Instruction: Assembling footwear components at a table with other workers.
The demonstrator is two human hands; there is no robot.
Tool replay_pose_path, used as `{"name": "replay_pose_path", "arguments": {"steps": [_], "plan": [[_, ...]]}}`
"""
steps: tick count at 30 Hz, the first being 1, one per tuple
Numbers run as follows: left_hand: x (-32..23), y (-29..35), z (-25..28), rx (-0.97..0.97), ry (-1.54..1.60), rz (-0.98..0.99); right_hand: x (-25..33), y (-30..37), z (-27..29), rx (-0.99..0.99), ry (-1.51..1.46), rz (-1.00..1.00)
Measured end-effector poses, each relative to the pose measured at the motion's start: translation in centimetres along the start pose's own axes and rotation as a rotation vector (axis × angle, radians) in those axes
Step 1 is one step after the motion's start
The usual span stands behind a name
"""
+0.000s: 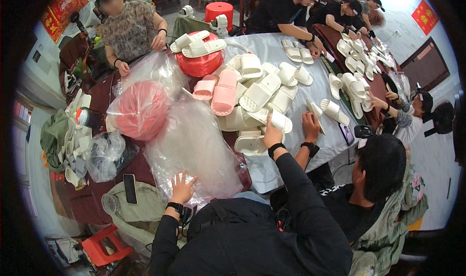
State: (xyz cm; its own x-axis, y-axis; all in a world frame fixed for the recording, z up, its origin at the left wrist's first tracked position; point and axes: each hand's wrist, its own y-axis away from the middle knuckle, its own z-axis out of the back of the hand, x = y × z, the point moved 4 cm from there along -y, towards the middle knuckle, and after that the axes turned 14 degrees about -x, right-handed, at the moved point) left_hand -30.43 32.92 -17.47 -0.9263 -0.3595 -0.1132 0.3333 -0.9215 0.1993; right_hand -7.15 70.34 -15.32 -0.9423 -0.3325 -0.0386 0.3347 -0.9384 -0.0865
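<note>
My left hand (182,188) lies with its fingers spread on a clear plastic bag (194,147) at the near edge of the table. My right arm reaches forward to the slipper pile, where my right hand (274,134) is closed at the edge of a white slipper (281,122); part of the grip is hidden. Another white slipper (251,145) lies just left of that hand. Beyond it are more piled white slippers (262,92) and a pair of pink slippers (224,92). Beside my right hand, a co-worker's hand (310,125) holds a white slipper (314,108) on edge.
A bagged pink-red roll (141,110) and a red roll of plastic twine (200,62) stand on the table. A phone (130,188) rests on green cloth at the left. One co-worker sits close on my right; others are around the tables. A red stool (104,247) stands lower left.
</note>
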Motion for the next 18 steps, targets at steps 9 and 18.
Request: {"name": "replay_pose_path", "arguments": {"steps": [9,18], "plan": [[0.5,0.2,-0.2,0.006,-0.026,-0.041,0.3,-0.6,1.5,0.05,0.151,0.163],[0.8,0.4,-0.3,-0.005,-0.034,-0.08,6.4,5.4,5.3,0.576,-0.811,0.085]]}}
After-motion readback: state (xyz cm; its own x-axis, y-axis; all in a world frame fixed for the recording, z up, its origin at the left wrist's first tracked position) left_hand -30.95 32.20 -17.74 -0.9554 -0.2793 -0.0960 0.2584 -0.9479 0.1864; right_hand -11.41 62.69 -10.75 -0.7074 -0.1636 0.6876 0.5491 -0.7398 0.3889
